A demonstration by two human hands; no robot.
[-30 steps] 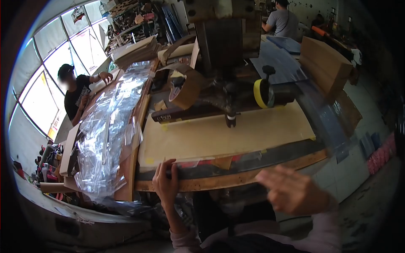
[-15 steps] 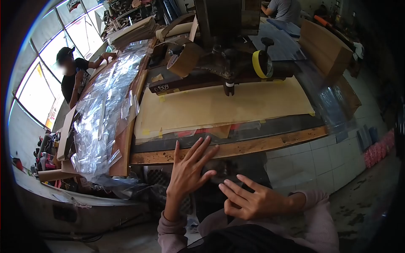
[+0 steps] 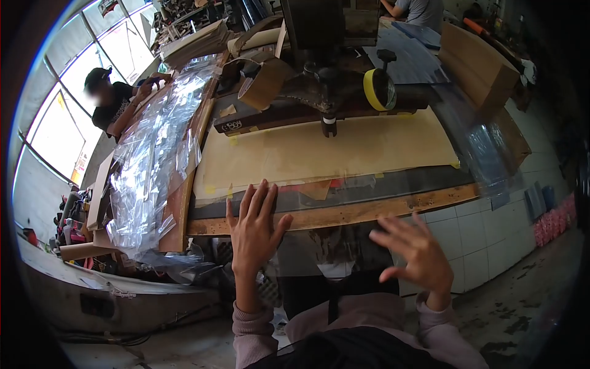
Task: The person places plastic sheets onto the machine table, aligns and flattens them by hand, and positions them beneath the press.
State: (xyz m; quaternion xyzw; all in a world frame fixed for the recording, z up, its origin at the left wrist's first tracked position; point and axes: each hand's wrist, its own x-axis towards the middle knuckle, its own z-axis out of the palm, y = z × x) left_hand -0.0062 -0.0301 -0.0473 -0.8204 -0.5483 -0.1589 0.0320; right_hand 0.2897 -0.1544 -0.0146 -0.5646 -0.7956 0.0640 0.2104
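Observation:
My left hand (image 3: 253, 229) lies palm down with its fingers spread, over the wooden front edge (image 3: 344, 211) of the work table. Its fingertips reach the near border of the tan paper sheet (image 3: 332, 150). To the right, my right hand (image 3: 415, 253) hovers in front of the edge with fingers apart and slightly blurred, holding nothing. A thin clear film (image 3: 307, 249) seems to hang over the table edge between my two hands. Above the tan sheet stands a dark metal press bar (image 3: 283, 120), with a yellow tape roll (image 3: 375, 90) and a brown tape roll (image 3: 264, 89) on it.
Crumpled clear plastic (image 3: 150, 157) covers the left table. A person in black (image 3: 114, 98) is beside it, and another person in grey (image 3: 421, 11) is at the back. A cardboard box (image 3: 476, 64) stands at the right, past blue-tinted plastic sheets (image 3: 409, 58).
My right hand has moved up and to the right from near my left hand, and its fingers have spread. My left hand has shifted slightly left and forward. The clear film between them shows more.

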